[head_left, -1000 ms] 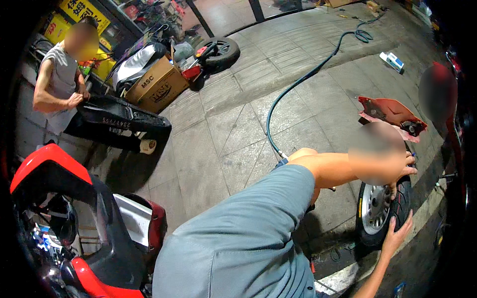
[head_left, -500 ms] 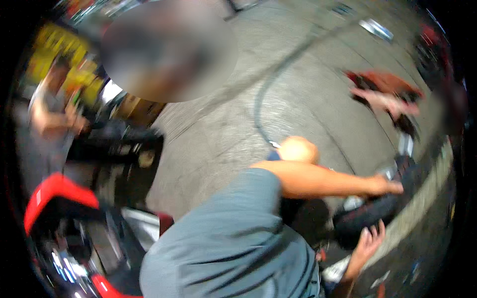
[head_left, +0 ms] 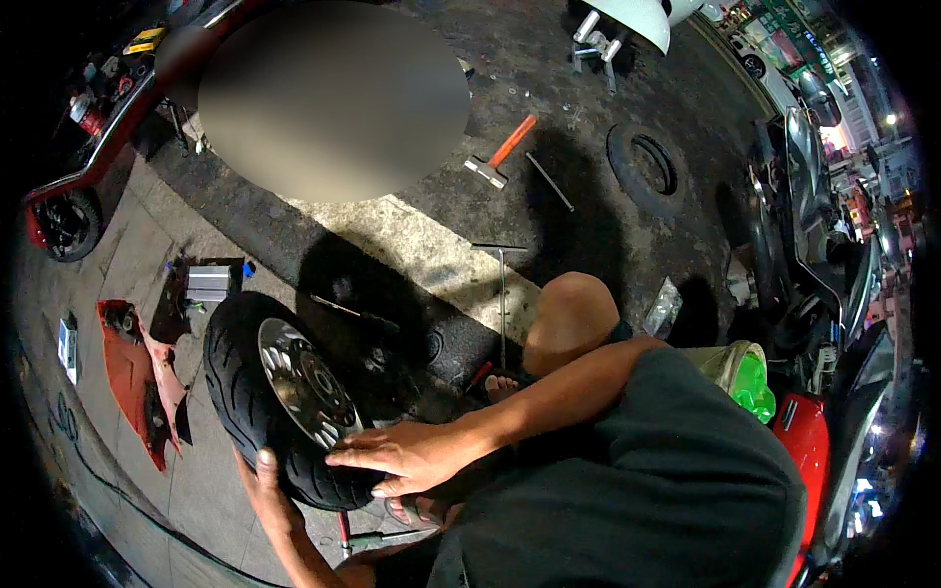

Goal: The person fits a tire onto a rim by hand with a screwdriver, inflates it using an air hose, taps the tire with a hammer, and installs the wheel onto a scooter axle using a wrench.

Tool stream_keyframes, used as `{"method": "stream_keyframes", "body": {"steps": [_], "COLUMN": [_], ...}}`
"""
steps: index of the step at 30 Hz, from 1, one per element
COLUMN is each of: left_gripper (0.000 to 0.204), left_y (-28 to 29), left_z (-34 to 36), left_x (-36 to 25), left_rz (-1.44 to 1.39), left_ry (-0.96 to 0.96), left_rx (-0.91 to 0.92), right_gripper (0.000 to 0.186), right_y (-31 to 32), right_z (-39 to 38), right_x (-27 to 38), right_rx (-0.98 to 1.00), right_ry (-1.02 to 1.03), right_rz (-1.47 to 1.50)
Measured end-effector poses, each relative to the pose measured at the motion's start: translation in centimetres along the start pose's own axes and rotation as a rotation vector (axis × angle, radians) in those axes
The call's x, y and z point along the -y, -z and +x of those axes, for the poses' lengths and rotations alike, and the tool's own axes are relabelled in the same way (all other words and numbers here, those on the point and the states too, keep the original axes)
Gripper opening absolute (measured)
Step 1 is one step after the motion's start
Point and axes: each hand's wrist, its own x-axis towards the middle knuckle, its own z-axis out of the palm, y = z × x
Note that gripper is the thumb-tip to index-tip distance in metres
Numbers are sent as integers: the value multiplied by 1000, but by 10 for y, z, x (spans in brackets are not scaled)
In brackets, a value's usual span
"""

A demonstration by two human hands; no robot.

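Note:
A motorcycle wheel [head_left: 345,375] with a black treaded tyre and a silver spoked rim stands tilted at the left of centre. My left hand [head_left: 267,490] grips the tyre's outer tread; its thumb shows and its fingers are hidden behind the tyre. Across the lower sidewall, near the rim, lies my right hand [head_left: 412,456], its fingers long and close together and its thumb on the tread side. The wheel is held between both hands. Below it, a metal tool [head_left: 377,538] with a red part lies partly hidden.
A hammer [head_left: 502,154], a metal rod [head_left: 550,182], a T-handle wrench [head_left: 503,294] and a loose tyre [head_left: 642,169] lie beyond. Red fairing panels [head_left: 132,382] are at left. A bucket [head_left: 720,363] and parked motorcycles [head_left: 799,225] stand at right.
The view has swung round, so the wheel now appears at left instead of right. My right hand, earlier raised with spread fingers, now rests on the wheel; my left hand stays on it.

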Motion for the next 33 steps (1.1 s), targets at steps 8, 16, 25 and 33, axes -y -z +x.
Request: {"method": "stream_keyframes", "body": {"steps": [8,16,25,33], "left_gripper": [103,99,103,105], "left_y": [-12,-11,-55,-179], "left_z": [4,20,56,-8], "left_x": [-5,-1,-54,-164], "left_rz": [-94,-112,30,178], "left_ry": [33,83,338,478], "left_rx": [-56,-52,3,231], "right_gripper": [71,44,30,29], "right_y": [-2,14,23,128], "right_z": [8,2,-71,-265], "right_x": [29,107,131,227], "right_rx": [254,237,-295,-1330], "right_ry": [-429,-501,-968,-942], "right_rz": [155,190,341,870]}}
